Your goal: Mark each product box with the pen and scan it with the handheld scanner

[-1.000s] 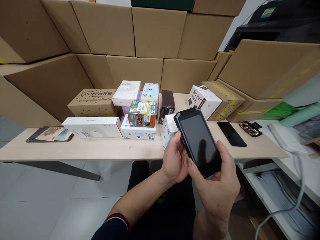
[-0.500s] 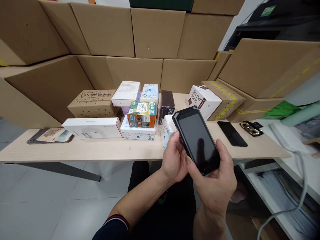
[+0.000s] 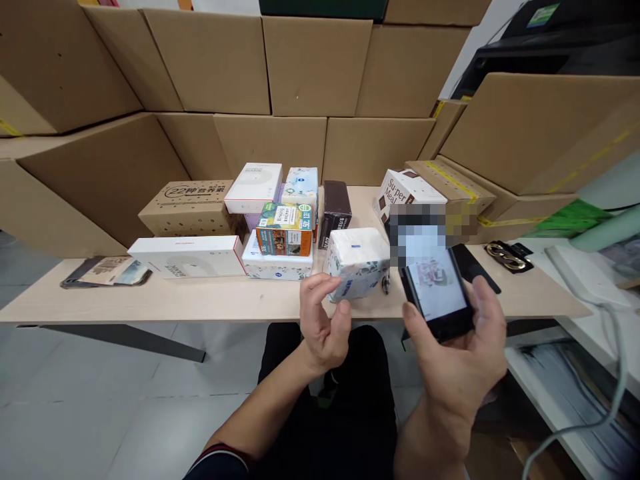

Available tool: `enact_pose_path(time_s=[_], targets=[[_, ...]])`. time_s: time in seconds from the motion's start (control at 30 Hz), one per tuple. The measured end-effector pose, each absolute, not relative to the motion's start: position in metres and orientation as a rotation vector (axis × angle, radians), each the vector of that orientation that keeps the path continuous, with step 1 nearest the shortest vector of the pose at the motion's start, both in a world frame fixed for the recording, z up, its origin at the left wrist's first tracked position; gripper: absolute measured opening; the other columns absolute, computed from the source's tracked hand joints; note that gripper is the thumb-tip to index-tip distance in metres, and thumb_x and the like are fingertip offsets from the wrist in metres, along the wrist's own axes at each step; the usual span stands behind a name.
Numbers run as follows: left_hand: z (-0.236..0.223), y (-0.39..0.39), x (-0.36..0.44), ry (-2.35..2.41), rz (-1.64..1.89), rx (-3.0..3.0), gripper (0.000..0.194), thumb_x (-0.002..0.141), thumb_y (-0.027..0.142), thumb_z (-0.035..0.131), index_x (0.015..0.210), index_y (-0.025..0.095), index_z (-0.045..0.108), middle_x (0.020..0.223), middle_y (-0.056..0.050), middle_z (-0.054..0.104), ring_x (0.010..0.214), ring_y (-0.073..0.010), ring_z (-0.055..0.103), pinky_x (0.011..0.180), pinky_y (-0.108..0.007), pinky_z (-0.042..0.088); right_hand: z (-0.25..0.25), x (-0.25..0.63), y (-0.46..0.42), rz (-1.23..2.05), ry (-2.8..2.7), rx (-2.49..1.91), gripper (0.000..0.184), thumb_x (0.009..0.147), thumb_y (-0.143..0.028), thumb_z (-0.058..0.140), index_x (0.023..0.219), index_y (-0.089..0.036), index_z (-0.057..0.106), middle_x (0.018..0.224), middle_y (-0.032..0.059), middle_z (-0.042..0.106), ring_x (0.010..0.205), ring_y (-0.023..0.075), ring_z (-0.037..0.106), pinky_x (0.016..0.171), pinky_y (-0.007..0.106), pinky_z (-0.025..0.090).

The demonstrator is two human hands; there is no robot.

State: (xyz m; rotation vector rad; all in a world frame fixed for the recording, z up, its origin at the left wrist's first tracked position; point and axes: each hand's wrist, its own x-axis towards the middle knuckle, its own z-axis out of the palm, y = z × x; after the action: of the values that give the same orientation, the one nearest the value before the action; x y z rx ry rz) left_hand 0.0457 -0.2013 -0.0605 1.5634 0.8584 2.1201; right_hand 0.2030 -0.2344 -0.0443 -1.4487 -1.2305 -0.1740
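Note:
My right hand [image 3: 460, 357] grips a black smartphone [image 3: 434, 280] by its lower edges. The phone is tilted over the table, its screen lit with a picture, and its upper end is blurred out. My left hand [image 3: 325, 323] is empty, fingers loosely curled and thumb apart, in front of a white wrapped pack of tissues [image 3: 359, 260] with a leaf print. Whether the fingertips touch the pack I cannot tell. A small dark item [image 3: 385, 282] lies between the pack and the phone. Partly hidden behind the phone lies another black phone [image 3: 477, 268].
A small orange-green box [image 3: 285, 230] rests on a flat tissue pack [image 3: 277, 267]. Nearby are a long white box [image 3: 187, 257], a dark brown box [image 3: 335, 208] and a white "Super Meal" box [image 3: 400, 190]. Cardboard boxes [image 3: 315, 67] wall the back. A gold chain [image 3: 503, 255] lies right.
My left hand has let go of the smartphone and moved left. My right hand has carried the phone to the right, uncovering the tissue pack, and its dark screen is now lit.

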Motion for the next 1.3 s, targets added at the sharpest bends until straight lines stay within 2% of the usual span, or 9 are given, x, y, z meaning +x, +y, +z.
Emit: enact_pose_path(time_s=[0.1, 0.27, 0.4, 0.53, 0.83, 0.97, 1.07, 1.17, 1.3], targets=[[-0.071, -0.185, 0.034, 0.993, 2.157, 1.788, 0.046, 0.091, 0.027, 0.06, 0.136, 0.03, 0.053, 0.122, -0.009, 0.053, 0.118, -0.0262, 0.052, 0.102, -0.046, 0.046, -0.049, 0.221, -0.226, -0.319, -1.145, -1.541, 0.09, 0.07, -0.045, 0.084, 0.147, -0.016, 0.048, 0.14, 0.0179, 0.061, 0.126, 0.0375, 0.061, 0.106, 0.061, 0.049], [-0.085, -0.171, 0.032, 1.118, 1.832, 1.901, 0.07, 0.09, 0.035, 0.062, 0.152, 0.025, 0.031, 0.149, -0.016, 0.04, 0.143, -0.0324, 0.037, 0.117, -0.052, 0.036, -0.069, 0.257, -0.206, -0.465, -1.169, -1.732, 0.084, 0.075, -0.049, 0.078, 0.145, -0.011, 0.051, 0.134, 0.0217, 0.064, 0.123, 0.0426, 0.062, 0.102, 0.063, 0.05], [-0.092, -0.168, 0.034, 1.13, 1.573, 1.769, 0.085, 0.086, 0.038, 0.068, 0.156, 0.023, 0.022, 0.16, -0.017, 0.03, 0.151, -0.0336, 0.029, 0.124, -0.052, 0.028, -0.097, 0.294, -0.189, -0.475, -1.254, -1.849, 0.082, 0.079, -0.052, 0.07, 0.141, -0.001, 0.051, 0.125, 0.0287, 0.064, 0.118, 0.0455, 0.059, 0.1, 0.065, 0.046], [-0.091, -0.163, 0.034, 1.106, 1.412, 1.662, 0.097, 0.083, 0.037, 0.073, 0.159, 0.024, 0.015, 0.166, -0.015, 0.021, 0.155, -0.0331, 0.022, 0.126, -0.052, 0.025, -0.118, 0.319, -0.179, -0.457, -1.261, -1.94, 0.083, 0.075, -0.059, 0.064, 0.134, -0.001, 0.058, 0.113, 0.0269, 0.066, 0.107, 0.0427, 0.061, 0.096, 0.061, 0.045], [-0.088, -0.155, 0.032, 1.163, 1.344, 1.487, 0.106, 0.072, 0.035, 0.086, 0.158, 0.027, 0.025, 0.162, -0.014, 0.034, 0.151, -0.0363, 0.032, 0.122, -0.053, 0.032, -0.12, 0.331, -0.173, -0.32, -1.28, -2.058, 0.088, 0.075, -0.065, 0.059, 0.138, -0.003, 0.056, 0.114, 0.0267, 0.065, 0.107, 0.0425, 0.058, 0.097, 0.063, 0.042], [-0.091, -0.155, 0.034, 1.158, 1.402, 1.519, 0.101, 0.07, 0.034, 0.087, 0.154, 0.028, 0.032, 0.153, -0.013, 0.045, 0.146, -0.0362, 0.039, 0.121, -0.054, 0.033, -0.112, 0.324, -0.174, -0.398, -1.307, -1.987, 0.085, 0.081, -0.071, 0.053, 0.133, -0.004, 0.059, 0.125, 0.0297, 0.059, 0.12, 0.044, 0.051, 0.103, 0.065, 0.036], [-0.092, -0.157, 0.036, 1.164, 1.412, 1.55, 0.102, 0.069, 0.034, 0.088, 0.154, 0.027, 0.032, 0.153, -0.014, 0.045, 0.146, -0.036, 0.04, 0.121, -0.053, 0.033, -0.106, 0.294, -0.184, -0.472, -1.234, -1.777, 0.066, 0.085, -0.061, 0.059, 0.123, -0.007, 0.065, 0.125, 0.026, 0.063, 0.121, 0.0395, 0.056, 0.105, 0.061, 0.041], [-0.089, -0.159, 0.039, 1.193, 1.406, 1.558, 0.107, 0.068, 0.035, 0.089, 0.155, 0.027, 0.027, 0.156, -0.014, 0.041, 0.148, -0.0353, 0.037, 0.122, -0.053, 0.031, -0.104, 0.243, -0.2, -0.261, -1.365, -1.535, 0.039, 0.091, -0.038, 0.062, 0.121, -0.014, 0.065, 0.113, 0.0156, 0.07, 0.106, 0.0279, 0.067, 0.096, 0.05, 0.054], [-0.078, -0.161, 0.043, 1.246, 1.437, 1.495, 0.105, 0.068, 0.039, 0.088, 0.154, 0.026, 0.029, 0.156, -0.014, 0.04, 0.148, -0.0362, 0.036, 0.12, -0.053, 0.033, -0.109, 0.183, -0.213, -0.184, -1.698, -1.305, 0.056, 0.089, -0.027, 0.065, 0.142, -0.019, 0.05, 0.137, 0.0188, 0.057, 0.127, 0.0315, 0.058, 0.102, 0.055, 0.054]])
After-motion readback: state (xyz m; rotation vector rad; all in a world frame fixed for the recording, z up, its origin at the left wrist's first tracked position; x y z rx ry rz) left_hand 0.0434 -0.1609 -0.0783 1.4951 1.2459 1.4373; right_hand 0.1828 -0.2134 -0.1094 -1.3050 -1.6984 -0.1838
